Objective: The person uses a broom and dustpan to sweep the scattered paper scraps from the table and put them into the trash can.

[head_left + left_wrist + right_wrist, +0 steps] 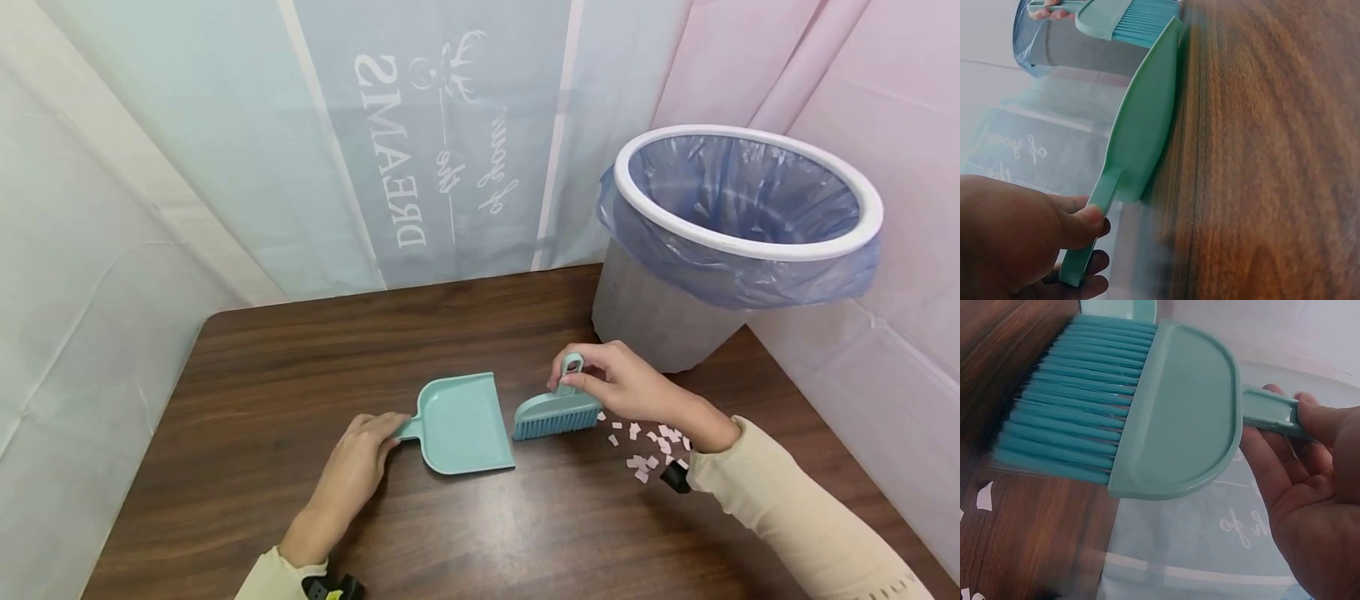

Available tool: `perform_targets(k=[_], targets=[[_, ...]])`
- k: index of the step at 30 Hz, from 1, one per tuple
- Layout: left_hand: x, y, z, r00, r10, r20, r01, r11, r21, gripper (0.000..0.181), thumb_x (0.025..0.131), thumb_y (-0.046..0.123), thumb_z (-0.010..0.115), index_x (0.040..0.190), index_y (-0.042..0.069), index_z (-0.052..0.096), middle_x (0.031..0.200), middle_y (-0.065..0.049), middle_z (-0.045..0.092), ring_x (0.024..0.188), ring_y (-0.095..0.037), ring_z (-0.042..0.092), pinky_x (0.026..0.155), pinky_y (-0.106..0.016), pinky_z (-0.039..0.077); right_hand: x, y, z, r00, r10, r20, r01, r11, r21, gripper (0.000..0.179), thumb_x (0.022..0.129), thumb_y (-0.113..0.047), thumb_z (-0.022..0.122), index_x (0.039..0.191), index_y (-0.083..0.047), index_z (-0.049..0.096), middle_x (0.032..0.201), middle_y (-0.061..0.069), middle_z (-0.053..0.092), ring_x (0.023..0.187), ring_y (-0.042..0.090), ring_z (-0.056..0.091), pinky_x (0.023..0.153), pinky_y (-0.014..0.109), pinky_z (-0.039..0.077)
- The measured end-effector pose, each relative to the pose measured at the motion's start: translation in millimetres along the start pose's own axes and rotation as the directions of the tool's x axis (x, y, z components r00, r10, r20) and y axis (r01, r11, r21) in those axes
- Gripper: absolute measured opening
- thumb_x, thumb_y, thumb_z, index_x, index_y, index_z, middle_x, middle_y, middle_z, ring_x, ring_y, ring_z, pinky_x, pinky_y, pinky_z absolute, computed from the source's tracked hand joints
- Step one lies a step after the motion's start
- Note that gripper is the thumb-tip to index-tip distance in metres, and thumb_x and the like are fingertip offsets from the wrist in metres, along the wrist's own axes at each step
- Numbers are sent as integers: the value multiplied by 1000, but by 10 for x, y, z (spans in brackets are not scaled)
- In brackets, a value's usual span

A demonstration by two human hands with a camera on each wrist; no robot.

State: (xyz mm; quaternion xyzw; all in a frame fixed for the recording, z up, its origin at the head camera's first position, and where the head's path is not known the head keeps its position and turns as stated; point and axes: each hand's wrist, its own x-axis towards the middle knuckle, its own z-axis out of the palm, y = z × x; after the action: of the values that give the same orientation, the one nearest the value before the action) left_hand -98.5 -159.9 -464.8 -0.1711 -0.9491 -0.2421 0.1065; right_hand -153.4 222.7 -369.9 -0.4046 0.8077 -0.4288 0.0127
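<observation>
A mint-green dustpan [465, 423] lies on the wooden table, its flat lip facing right. My left hand [362, 454] grips its short handle, the thumb along the top and fingers beneath in the left wrist view. In my right hand [626, 383] is a hand brush [1179, 412], held by its looped handle with the teal bristles [557, 423] pointing down. The brush stands just right of the dustpan's lip. White paper scraps [664, 446] are scattered to the right of the brush, partly hidden under my right forearm.
A grey trash bin [648, 312] with a white rim [750, 247] and blue liner bag stands at the table's back right. Printed cloth [465, 167] hangs behind the wooden table [300, 367], and pale sheets flank both sides.
</observation>
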Motion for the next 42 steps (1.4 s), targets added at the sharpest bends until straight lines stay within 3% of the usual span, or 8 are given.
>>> perform_targets(k=[4,7,9,13,18,21,30,42], targets=[[4,-2,0,1000,-5,1,5,1000,-1,33,88,-3,76,118,8,74,119,-4,73,104,-24,64,88,-40,57,25,-34,2,998,-16,-67,14,1000,-27,24,95,5,66,104,-16,69,99,-2,75,68,14,60,59,21,47],[6,-4,-2,1000,-9,1,9,1000,3,33,87,-4,76,118,9,75,119,-3,73,104,-24,64,87,-39,58,26,-88,27,984,-2,-176,-11,997,-74,23,95,5,67,105,-15,69,99,-3,75,70,12,63,58,21,50],[8,-4,-3,1000,-7,-1,7,1000,6,33,87,-4,76,117,9,75,119,-3,73,104,-23,64,87,-39,58,15,-134,56,963,14,-269,-47,992,-113,21,95,5,68,105,-14,69,97,-3,74,73,11,65,59,20,52],[17,9,1,1000,11,-6,-11,1000,12,32,88,-4,75,117,8,74,119,-4,73,103,-24,64,87,-38,58,-18,-226,144,893,7,-449,-131,961,-244,19,93,5,69,102,-11,67,91,-1,72,70,8,61,57,18,50],[14,22,10,999,31,-19,-30,999,30,32,88,-5,75,118,7,74,118,-5,73,102,-24,63,86,-37,58,-41,-312,304,835,-20,-550,-236,890,-390,18,89,5,70,97,-11,65,82,-3,62,67,6,56,56,22,50],[16,28,14,999,45,-25,-44,998,50,33,87,-6,75,118,7,74,117,-4,73,101,-24,62,86,-36,57,-54,-313,397,834,-37,-551,-251,863,-438,18,88,6,68,96,-10,63,81,-4,59,69,6,57,58,24,51],[33,54,-4,996,72,-48,-68,996,65,33,86,-8,75,116,6,74,115,-6,74,100,-25,62,86,-38,57,-80,-210,607,857,-111,-503,-195,834,-516,21,82,7,69,91,-10,62,78,-4,56,66,5,53,54,24,50],[45,42,3,999,49,-10,-48,997,63,31,86,-8,75,114,5,74,117,-6,74,96,-25,61,84,-38,56,26,-198,805,870,-84,-485,-190,852,-489,19,82,3,67,91,-12,60,76,-6,52,64,7,49,54,25,48]])
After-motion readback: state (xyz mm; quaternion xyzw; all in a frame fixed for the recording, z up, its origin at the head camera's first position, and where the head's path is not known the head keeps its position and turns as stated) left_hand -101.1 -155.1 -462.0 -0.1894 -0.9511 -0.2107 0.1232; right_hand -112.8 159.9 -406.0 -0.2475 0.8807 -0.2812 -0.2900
